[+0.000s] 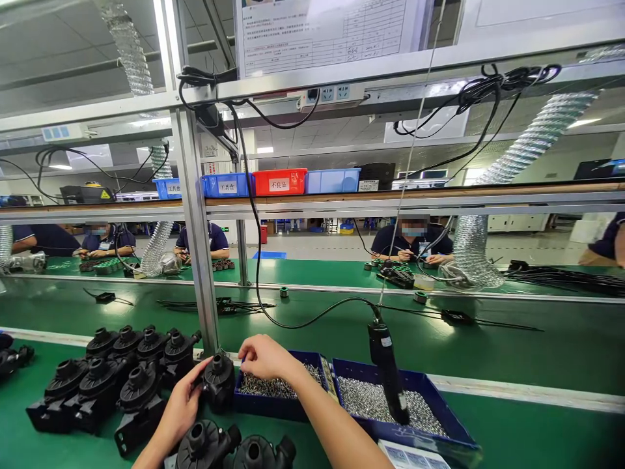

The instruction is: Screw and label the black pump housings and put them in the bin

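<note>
My left hand (183,404) has its fingers against the side of a black pump housing (218,384), gripping it beside the blue screw bin. The housing's round spout points up. Over the left part of the blue bin of long screws (280,407), my right hand (266,358) is closed in a pinch near the top of that housing. Whatever sits between those fingertips is too small to make out. To the right, a black electric screwdriver (388,371) hangs from a cord, its tip over a second blue bin (439,407) full of small shiny metal parts.
Several more black pump housings (139,387) stand in rows at left, and two (200,446) are close in front. A metal post (200,260) rises behind my left hand. Printed paper (413,456) lies at the near right. Co-workers (413,241) sit across the green bench (317,326).
</note>
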A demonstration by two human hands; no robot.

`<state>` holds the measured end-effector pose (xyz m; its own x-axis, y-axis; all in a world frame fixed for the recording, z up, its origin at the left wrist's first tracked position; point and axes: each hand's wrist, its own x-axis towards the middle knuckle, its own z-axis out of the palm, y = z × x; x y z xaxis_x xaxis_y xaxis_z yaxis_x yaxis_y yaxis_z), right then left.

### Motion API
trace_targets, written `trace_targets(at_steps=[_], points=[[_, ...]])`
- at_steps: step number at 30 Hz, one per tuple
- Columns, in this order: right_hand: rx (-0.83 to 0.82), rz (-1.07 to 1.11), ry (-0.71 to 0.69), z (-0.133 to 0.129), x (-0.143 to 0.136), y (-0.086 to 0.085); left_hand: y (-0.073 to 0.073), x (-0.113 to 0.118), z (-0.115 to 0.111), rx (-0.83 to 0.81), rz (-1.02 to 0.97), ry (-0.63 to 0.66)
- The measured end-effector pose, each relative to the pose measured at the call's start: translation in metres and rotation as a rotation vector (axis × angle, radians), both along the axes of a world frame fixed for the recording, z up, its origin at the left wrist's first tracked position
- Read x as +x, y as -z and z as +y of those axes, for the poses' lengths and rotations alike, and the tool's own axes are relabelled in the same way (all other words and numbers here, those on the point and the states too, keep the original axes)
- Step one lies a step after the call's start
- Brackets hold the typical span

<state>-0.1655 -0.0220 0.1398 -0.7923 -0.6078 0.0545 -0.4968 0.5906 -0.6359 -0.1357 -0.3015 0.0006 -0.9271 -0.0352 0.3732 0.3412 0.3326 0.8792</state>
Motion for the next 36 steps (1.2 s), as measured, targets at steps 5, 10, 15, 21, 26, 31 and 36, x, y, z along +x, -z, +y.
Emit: trace_targets(at_steps=[5, 10, 15, 21, 26, 31, 36], points=[[-0.132, -0.147, -0.081, -0.012, 0.015, -0.004, -0.005, 0.004, 0.005, 0.025, -0.013, 0.002], [-0.159, -0.162, -0.055, -0.015, 0.019, -0.002, -0.008, 0.007, 0.007, 0.041, -0.012, -0.012], [-0.155, -0.176, -0.034, -0.019, 0.02, 0.001, -0.013, 0.013, 0.004, -0.004, -0.023, 0.067], [-0.068, -0.081, 0.068, -0.008, 0.015, -0.011, -0.023, 0.022, 0.004, -0.204, -0.059, -0.035], [0.198, 0.062, 0.237, 0.02, 0.002, -0.019, -0.029, 0.022, 0.003, -0.285, -0.189, -0.377], [0.468, 0.021, 0.221, 0.03, -0.004, -0.008, -0.043, 0.034, 0.006, -0.198, -0.228, -0.222], [0.536, -0.028, 0.143, 0.026, -0.008, 0.001, -0.085, 0.065, -0.011, -0.28, 0.044, -0.4]])
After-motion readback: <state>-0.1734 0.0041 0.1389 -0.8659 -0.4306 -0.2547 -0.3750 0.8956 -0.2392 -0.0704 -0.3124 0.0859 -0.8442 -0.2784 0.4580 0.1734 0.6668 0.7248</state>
